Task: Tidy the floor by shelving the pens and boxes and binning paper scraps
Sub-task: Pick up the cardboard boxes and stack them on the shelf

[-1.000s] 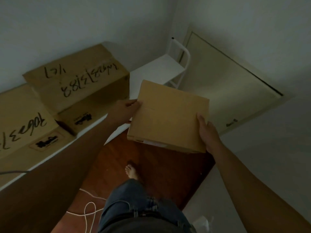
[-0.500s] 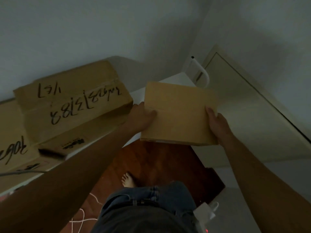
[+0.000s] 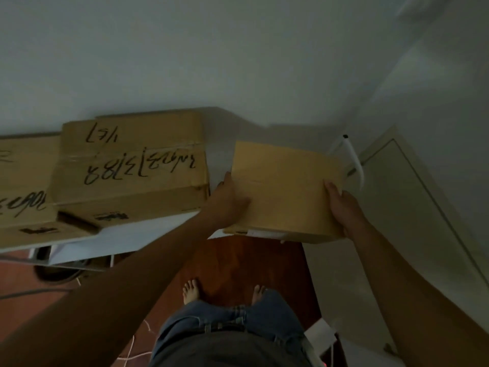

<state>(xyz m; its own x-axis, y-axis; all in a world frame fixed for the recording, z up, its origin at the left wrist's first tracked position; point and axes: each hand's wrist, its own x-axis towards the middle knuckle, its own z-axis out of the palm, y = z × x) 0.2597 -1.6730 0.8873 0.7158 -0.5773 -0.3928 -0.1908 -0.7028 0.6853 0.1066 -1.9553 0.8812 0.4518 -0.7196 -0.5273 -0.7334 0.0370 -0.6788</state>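
A flat plain cardboard box (image 3: pixel 284 186) lies at the right end of the white shelf top (image 3: pixel 127 237), its near edge jutting past the shelf's front. My left hand (image 3: pixel 227 205) grips its left side, thumb up along the edge. My right hand (image 3: pixel 342 207) grips its right side, fingers over the top. Right beside it on the left sits a bigger cardboard box (image 3: pixel 132 170) with black handwriting.
A second handwritten box (image 3: pixel 23 207) lies at the far left of the shelf. A white metal rail (image 3: pixel 354 160) stands behind the held box, next to a white door (image 3: pixel 412 207). Below are the red-brown wood floor (image 3: pixel 238 263), my bare feet, white cables (image 3: pixel 132 350) and a dark round object (image 3: pixel 57 274).
Both hands have carried the flat box up and forward from in front of the shelf onto its right end. The view has tilted up toward the wall.
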